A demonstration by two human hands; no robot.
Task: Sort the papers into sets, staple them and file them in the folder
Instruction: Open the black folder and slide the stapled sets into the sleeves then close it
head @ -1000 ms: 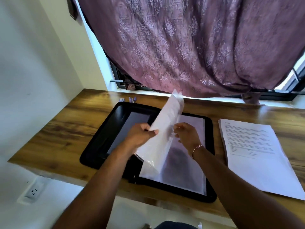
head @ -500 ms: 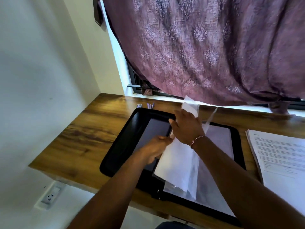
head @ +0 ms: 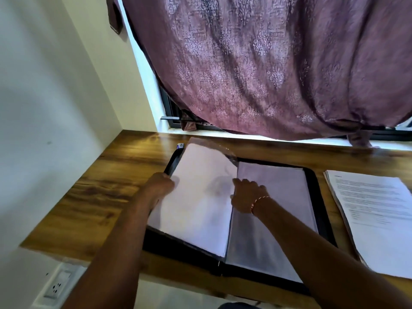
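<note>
one black zip folder (head: 321, 197) lies open on the wooden desk (head: 107, 192), and one stack of printed papers (head: 376, 221) lies just right of it, apart from both hands. two hands are in view. the left hand (head: 160, 185) reaches to the outer left edge of a clear sleeve (head: 200, 197) with white paper inside, thumb on top, fingers curled round that edge. the right hand (head: 247, 196), a thin bracelet (head: 259, 201) at its wrist, rests by the folder's spine, fingertips on the sleeve's inner edge; whether it pinches or only presses is unclear. more sleeves fill the right half.
</note>
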